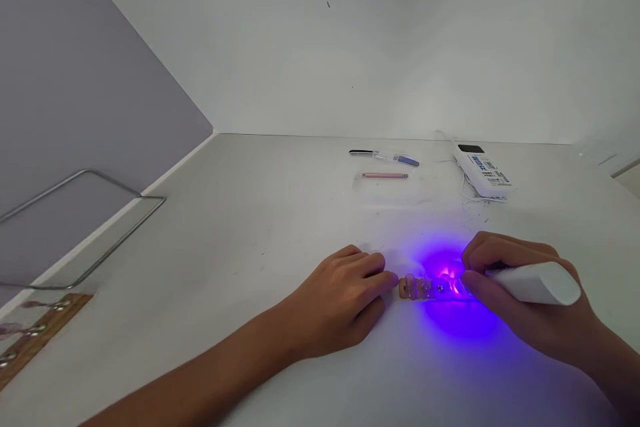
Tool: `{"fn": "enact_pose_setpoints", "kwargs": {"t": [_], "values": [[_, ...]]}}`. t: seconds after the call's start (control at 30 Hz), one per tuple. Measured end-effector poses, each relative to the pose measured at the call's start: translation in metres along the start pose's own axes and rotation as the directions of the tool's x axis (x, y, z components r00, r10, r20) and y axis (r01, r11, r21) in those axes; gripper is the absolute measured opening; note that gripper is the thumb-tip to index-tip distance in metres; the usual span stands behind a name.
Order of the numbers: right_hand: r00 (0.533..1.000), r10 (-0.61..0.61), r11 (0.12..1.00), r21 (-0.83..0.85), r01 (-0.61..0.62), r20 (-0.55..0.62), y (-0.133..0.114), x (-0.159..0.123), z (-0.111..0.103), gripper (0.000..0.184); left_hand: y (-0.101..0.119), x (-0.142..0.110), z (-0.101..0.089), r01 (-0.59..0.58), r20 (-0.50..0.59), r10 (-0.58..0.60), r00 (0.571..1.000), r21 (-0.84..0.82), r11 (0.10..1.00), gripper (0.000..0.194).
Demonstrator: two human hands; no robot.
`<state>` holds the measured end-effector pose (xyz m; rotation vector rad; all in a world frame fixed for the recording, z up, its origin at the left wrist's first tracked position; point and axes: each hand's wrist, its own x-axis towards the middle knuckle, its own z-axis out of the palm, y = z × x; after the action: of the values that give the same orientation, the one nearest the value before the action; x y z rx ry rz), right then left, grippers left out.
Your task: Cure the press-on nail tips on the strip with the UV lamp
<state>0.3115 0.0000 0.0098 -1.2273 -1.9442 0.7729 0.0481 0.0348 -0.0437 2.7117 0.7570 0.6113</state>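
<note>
A short strip of press-on nails (423, 288) lies on the white table (250, 233) in front of me. My left hand (343, 297) rests on the table with curled fingers pinching the strip's left end. My right hand (520, 293) is wrapped round a white pen-shaped UV lamp (535, 282), whose tip points left at the strip's right end. Purple light (450, 280) glows over the nails and the table around them.
Farther back lie a nail file (384, 157), a thin pink stick (385, 175) and a white device with a cable (483, 170). At the left are a bent wire frame (90, 227) and a wooden strip with nail tips (35, 337). White walls close the back.
</note>
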Motion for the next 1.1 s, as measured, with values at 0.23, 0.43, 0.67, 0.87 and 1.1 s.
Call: {"fn": "enact_pose_setpoints", "kwargs": {"t": [0.23,0.43,0.67,0.87,1.1], "values": [[1.0,-0.013,1.0,-0.022,0.013,-0.001,-0.001,0.0017,-0.001,0.021,0.0007,0.0009,-0.001,-0.01,0.015,0.01,1.0,-0.001,1.0,0.032],[1.0,-0.01,1.0,-0.028,0.01,0.001,-0.0016,0.0017,-0.0008,0.02,-0.0001,0.0003,-0.0001,-0.007,-0.001,0.007,1.0,0.009,1.0,0.032],[0.999,-0.02,0.999,-0.039,0.019,-0.026,-0.0003,0.002,-0.0007,0.02,-0.0002,-0.0009,0.0014,-0.005,-0.011,0.005,1.0,0.003,1.0,0.032],[0.986,0.024,0.999,-0.027,-0.029,-0.165,-0.0024,-0.0001,0.0032,0.024,-0.001,-0.0032,-0.001,-0.013,0.019,0.013,1.0,0.014,1.0,0.029],[0.972,0.062,0.998,0.003,-0.063,-0.227,-0.0045,-0.0003,0.0047,0.025,-0.002,-0.0054,-0.0009,-0.012,0.012,0.012,1.0,0.015,1.0,0.028]]}}
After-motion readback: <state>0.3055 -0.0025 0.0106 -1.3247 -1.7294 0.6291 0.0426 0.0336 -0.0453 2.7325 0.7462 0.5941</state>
